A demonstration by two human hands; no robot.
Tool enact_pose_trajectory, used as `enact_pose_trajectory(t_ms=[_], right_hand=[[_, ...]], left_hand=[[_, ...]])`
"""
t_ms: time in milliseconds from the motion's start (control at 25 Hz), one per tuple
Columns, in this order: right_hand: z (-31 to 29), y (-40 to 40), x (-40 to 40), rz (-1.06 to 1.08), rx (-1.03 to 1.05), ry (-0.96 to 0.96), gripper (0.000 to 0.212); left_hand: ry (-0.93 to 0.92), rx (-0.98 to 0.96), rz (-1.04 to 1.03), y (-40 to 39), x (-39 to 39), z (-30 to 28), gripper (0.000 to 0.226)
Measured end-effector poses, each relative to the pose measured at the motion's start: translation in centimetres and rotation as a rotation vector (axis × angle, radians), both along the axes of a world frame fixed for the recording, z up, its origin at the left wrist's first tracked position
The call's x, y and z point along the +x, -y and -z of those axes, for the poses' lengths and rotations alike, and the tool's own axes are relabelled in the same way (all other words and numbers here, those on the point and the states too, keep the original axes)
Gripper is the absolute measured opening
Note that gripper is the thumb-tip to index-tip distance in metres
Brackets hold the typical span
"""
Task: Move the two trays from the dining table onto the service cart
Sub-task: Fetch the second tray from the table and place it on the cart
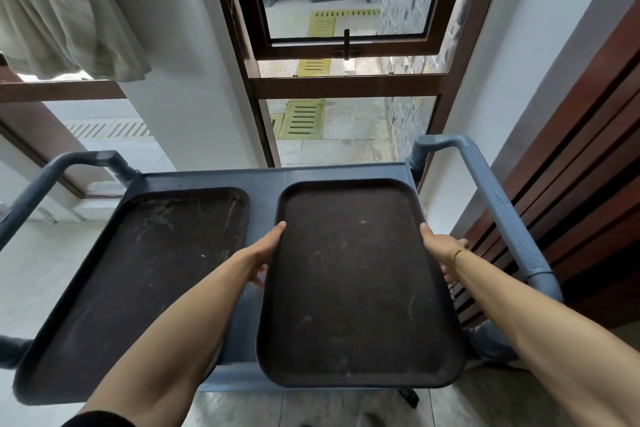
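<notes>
Two dark brown trays are over the top shelf of a blue-grey service cart (266, 180). The left tray (138, 274) lies flat on the shelf, scratched, with its near end past the cart's front edge. The right tray (356, 284) is held by both long edges. My left hand (266, 250) grips its left rim, thumb on top and fingers underneath. My right hand (443, 253) grips its right rim the same way. This tray's near end overhangs the cart's front edge; whether it rests on the shelf or hovers just above it cannot be told.
The cart has a ribbed handle at the right (498, 208) and another at the left (31, 198). Behind the cart stands a brown-framed window (346, 83). A wooden slatted panel (581, 166) lines the right side, and a pale curtain (59, 10) hangs at upper left.
</notes>
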State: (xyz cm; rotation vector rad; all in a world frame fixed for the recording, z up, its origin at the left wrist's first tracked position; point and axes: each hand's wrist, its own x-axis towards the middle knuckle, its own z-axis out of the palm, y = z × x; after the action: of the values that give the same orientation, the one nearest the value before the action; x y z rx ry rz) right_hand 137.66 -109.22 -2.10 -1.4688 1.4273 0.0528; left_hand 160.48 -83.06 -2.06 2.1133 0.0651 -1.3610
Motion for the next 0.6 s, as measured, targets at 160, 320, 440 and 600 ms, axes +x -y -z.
enact_pose_trajectory(t_ms=[160, 320, 440, 600], right_hand=[[0.45, 0.03, 0.05, 0.020, 0.046, -0.029, 0.075], [0.29, -0.29, 0.34, -0.017, 0.029, -0.040, 0.072], [0.40, -0.54, 0.40, -0.045, -0.006, -0.034, 0.072], [0.65, -0.75, 0.44, -0.067, -0.056, -0.047, 0.071]], left_hand=[[0.000, -0.023, 0.008, -0.21, 0.07, 0.12, 0.094], [0.009, -0.037, 0.022, -0.51, 0.03, 0.24, 0.089], [0.018, -0.049, 0.028, -0.52, -0.32, 0.09, 0.087], [0.033, -0.067, 0.016, -0.79, -0.64, 0.17, 0.085]])
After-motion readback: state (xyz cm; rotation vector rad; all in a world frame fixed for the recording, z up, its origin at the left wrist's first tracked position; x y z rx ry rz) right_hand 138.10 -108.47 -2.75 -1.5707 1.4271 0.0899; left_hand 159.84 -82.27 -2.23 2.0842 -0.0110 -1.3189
